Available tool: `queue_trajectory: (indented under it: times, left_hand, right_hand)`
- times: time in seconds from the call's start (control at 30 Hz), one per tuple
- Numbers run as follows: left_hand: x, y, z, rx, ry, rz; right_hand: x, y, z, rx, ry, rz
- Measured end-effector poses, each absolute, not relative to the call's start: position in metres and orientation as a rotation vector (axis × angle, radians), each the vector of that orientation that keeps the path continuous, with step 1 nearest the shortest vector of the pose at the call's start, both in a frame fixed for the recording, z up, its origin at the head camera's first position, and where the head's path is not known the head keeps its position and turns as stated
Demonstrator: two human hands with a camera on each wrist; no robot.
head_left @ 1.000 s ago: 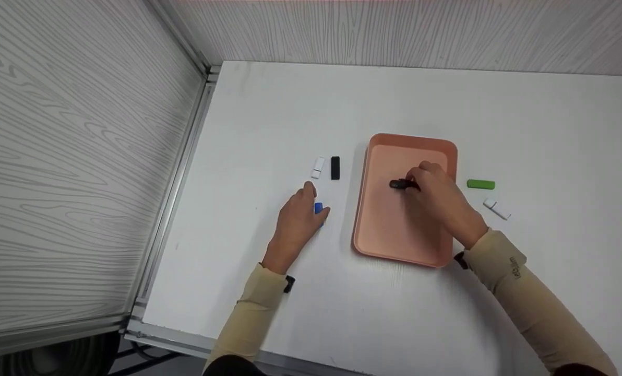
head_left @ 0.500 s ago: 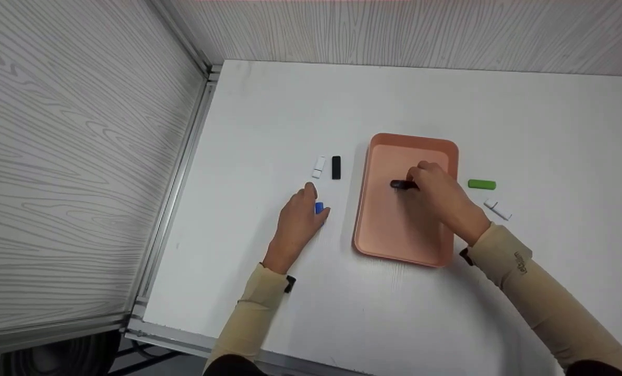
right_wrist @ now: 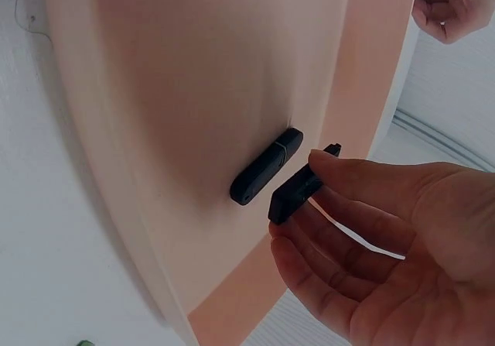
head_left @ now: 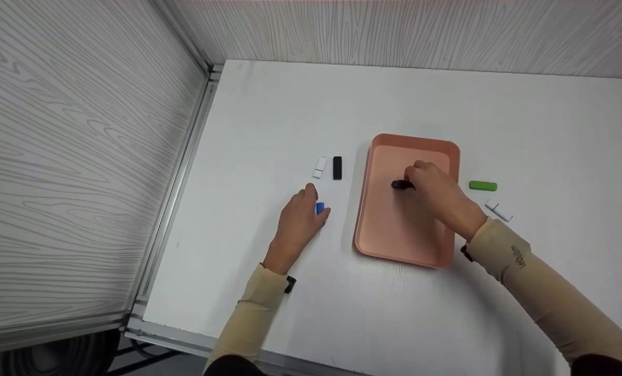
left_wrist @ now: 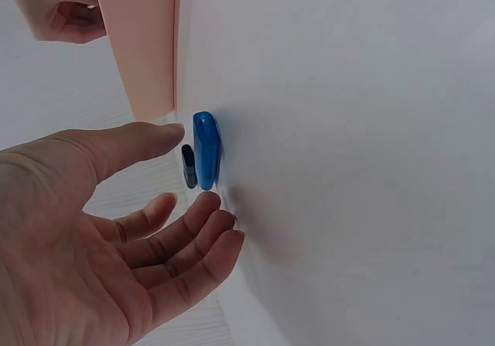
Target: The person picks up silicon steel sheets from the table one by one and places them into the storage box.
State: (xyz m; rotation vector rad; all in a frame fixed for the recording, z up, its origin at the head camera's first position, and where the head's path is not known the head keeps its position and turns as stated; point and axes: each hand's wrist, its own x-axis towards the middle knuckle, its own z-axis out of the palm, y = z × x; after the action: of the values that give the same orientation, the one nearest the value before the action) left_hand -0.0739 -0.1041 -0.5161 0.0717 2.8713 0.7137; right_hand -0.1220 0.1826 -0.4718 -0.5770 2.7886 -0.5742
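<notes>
Counting six sticks: two black, two white, one green [head_left: 482,185], one blue [head_left: 319,208].
Right hand [head_left: 439,197] pinches a black stick [right_wrist: 298,192] over the tray [head_left: 394,230]; left hand [head_left: 298,222] spread slack, half hiding blue.

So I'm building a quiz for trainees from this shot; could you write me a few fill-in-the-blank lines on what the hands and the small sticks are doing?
1. The right hand pinches a small ____ stick over the pink tray.
2. The left hand reaches for the ____ stick on the table.
3. Right of the tray lie a white stick and a ____ one.
4. Inside the tray lies ____ black stick.

Missing words: black; blue; green; one
</notes>
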Motion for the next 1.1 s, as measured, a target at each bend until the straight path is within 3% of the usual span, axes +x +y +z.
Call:
queue_trajectory:
  times: [1.1]
  left_hand:
    - [-0.072,-0.104,-0.517,0.065,2.839,0.644]
  right_hand:
    - [-0.134,0.173,-0.484,-0.639,2.813,-0.393]
